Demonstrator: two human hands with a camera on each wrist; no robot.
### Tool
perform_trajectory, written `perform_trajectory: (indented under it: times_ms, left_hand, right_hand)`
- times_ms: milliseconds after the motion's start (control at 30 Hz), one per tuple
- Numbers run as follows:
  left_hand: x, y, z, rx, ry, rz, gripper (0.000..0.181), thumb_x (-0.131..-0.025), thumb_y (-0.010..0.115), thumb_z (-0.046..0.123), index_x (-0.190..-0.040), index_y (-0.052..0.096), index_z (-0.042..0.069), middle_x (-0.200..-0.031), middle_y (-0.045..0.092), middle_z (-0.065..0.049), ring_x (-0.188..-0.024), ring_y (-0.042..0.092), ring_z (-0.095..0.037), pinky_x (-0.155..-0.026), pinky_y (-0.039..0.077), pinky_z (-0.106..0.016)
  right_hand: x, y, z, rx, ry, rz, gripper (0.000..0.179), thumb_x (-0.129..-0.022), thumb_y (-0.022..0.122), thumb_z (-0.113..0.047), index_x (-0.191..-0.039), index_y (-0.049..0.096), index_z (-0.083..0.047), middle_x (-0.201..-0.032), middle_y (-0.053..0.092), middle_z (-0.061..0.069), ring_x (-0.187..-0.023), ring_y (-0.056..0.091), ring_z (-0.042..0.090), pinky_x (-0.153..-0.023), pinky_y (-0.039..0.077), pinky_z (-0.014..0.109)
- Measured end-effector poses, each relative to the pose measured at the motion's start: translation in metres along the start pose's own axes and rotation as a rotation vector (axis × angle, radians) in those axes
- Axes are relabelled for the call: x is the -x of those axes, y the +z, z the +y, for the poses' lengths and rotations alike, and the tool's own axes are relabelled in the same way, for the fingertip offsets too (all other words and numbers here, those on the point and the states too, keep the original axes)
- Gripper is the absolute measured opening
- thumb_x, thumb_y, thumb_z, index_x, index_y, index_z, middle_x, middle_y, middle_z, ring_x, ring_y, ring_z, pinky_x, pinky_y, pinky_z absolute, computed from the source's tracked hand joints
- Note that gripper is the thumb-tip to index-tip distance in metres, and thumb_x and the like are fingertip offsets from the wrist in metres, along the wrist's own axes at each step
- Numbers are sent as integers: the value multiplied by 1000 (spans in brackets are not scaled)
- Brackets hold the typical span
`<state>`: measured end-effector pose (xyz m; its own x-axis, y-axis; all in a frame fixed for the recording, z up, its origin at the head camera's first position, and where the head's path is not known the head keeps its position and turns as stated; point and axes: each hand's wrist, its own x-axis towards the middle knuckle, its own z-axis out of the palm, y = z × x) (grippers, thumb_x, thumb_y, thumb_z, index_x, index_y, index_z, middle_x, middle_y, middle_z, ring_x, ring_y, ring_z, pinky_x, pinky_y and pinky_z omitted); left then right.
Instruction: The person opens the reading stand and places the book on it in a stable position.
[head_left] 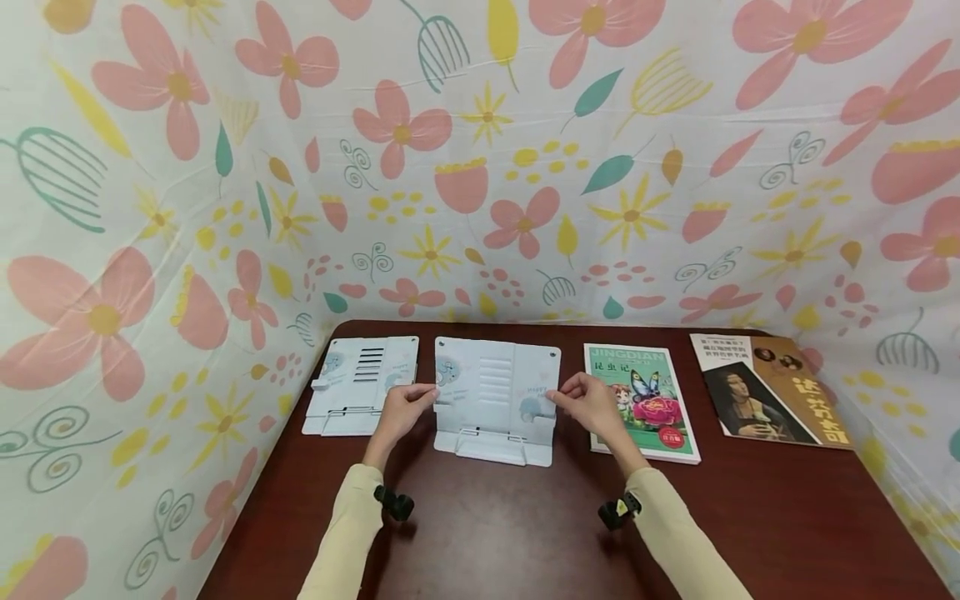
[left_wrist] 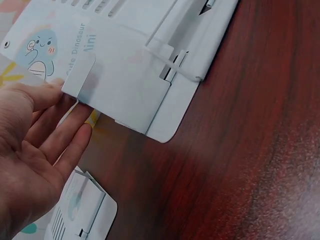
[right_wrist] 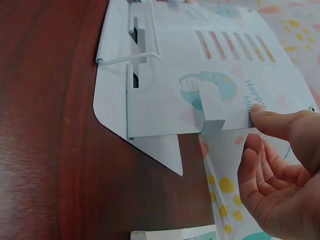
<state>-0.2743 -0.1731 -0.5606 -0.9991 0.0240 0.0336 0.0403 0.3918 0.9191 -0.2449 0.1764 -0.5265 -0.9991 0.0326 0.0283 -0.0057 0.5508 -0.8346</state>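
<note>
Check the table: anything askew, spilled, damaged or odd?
Nothing stands out. The left hand and right hand hold the book stand by its side edges; the second stand sits to its left, and the green book and brown book lie flat to its right. I see no spill or damage.

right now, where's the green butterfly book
In the head view, the green book lies on the table right of centre, between the held white stand and the brown book.
</note>
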Motion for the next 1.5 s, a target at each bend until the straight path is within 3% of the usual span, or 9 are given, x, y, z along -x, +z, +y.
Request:
perform_trajectory:
  times_ms: [300, 533, 633, 767, 867, 1100, 1267, 1400, 1500]
  left_hand:
    - [-1, 11, 3, 7, 23, -19, 27, -97, 71, 23, -115, 76, 4, -117, 75, -14, -99, 72, -21, -84, 60, -33]
    - [2, 13, 3, 22, 64, 66, 27, -98, 68, 20, -118, 74, 3, -117, 74, -16, -105, 70, -27, -87, 58, -35]
    - [4, 20, 15, 77, 161, 217, 29, -100, 64, 17, -126, 69, 5, -123, 72, -14, -116, 66, -27, -96, 55, -37]
    - [6, 38, 53, 221, 419, 490, 36, -99, 60, 2, -135, 58, 2, -131, 67, -15, -126, 60, -32, -104, 50, -46]
    - [7, 60, 90, 260, 651, 545, 45, -95, 56, -4, -139, 52, -1, -137, 62, -17, -129, 55, -39, -104, 47, -53]
    - [25, 143, 146, 126, 918, 311, 63, -96, 47, 15, -154, 32, -5, -160, 38, -21, -147, 39, -35, -122, 32, -45]
    - [43, 207, 149, -22, 984, 52, 63, -101, 41, 20, -158, 26, -1, -166, 27, -16, -154, 26, -31, -126, 24, -42]
    - [58, 248, 129, -104, 848, -147, 60, -105, 39, 22, -161, 22, 8, -169, 20, -10, -157, 19, -27, -126, 25, -42]
    - [67, 269, 115, -111, 576, -240, 62, -108, 38, 27, -163, 16, 12, -170, 12, -12, -158, 12, -31, -125, 24, -49]
  right_hand:
    - [-9, -4, 4, 33, 57, 55, 36, -91, 76, -35, -95, 63, -2, -83, 69, 14, -70, 70, 29, -55, 49, 27]
    - [-8, -1, 4, 73, 9, 57, 38, -93, 73, -39, -93, 65, -2, -80, 69, 13, -63, 67, 18, -53, 46, 25]
    - [-1, -10, 8, 66, 2, 61, 39, -95, 70, -39, -97, 66, 0, -86, 70, 15, -72, 68, 21, -58, 48, 25]
    - [8, -36, 18, 68, -21, 125, 42, -99, 64, -37, -112, 65, 3, -103, 70, 21, -93, 68, 32, -76, 54, 34]
    - [12, -61, 27, 67, -18, 197, 48, -102, 60, -37, -125, 60, 4, -119, 67, 28, -110, 65, 41, -92, 54, 47]
    - [26, -104, 49, 127, 127, 214, 77, -103, 52, -49, -153, 32, 5, -151, 40, 36, -140, 39, 52, -109, 36, 66]
    - [35, -113, 73, 191, 283, 145, 88, -103, 52, -47, -156, 14, 12, -155, 25, 42, -142, 28, 58, -113, 30, 68]
    - [42, -114, 90, 198, 369, 55, 93, -102, 51, -45, -155, 6, 17, -155, 17, 46, -142, 22, 62, -114, 29, 69]
    - [48, -113, 97, 181, 406, 34, 93, -102, 50, -44, -155, 4, 17, -155, 17, 46, -142, 23, 61, -114, 30, 68]
